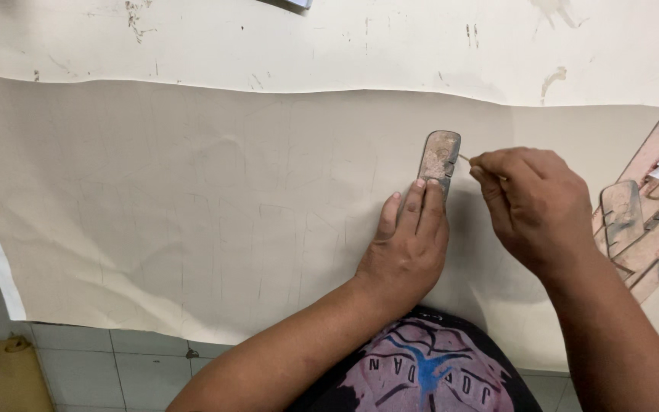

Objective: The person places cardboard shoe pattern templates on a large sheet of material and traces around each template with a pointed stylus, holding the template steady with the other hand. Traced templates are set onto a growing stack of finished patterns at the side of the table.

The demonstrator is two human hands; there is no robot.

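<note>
Left hand: the left hand (pixel 409 244) is laid flat, fingers stretched toward 12 o'clock, two fingertips pressed on the lower end of the template (pixel 439 159); nothing is gripped.
Right hand: the right hand (pixel 532 206) is closed in a pinch around a thin marking stick (pixel 464 158), whose tip is set against the template's edge at 3 o'clock.
Template: a small, flat, oblong piece with rounded corners, worn grey-brown with rubbed pale patches, is seen lying upright on the sheet at 12 o'clock of the left hand.
Sheet: a large cream sheet (pixel 192 198), smooth and matte like thin leather or stiff fabric, is spread over the counter (pixel 345 38); faint traced outlines are seen across it, and its top edge runs slightly wavy.
Counter: an off-white surface, scuffed and stained, is visible beyond the sheet at 12 o'clock.
Stack of templates: at 3 o'clock of the right hand, several flat brownish cardboard pieces (pixel 650 229) are overlapped, with cut slots and pale labels too small to make out.
Floor: pale tiles (pixel 116 358) are seen below the sheet's lower edge at 7 o'clock.
</note>
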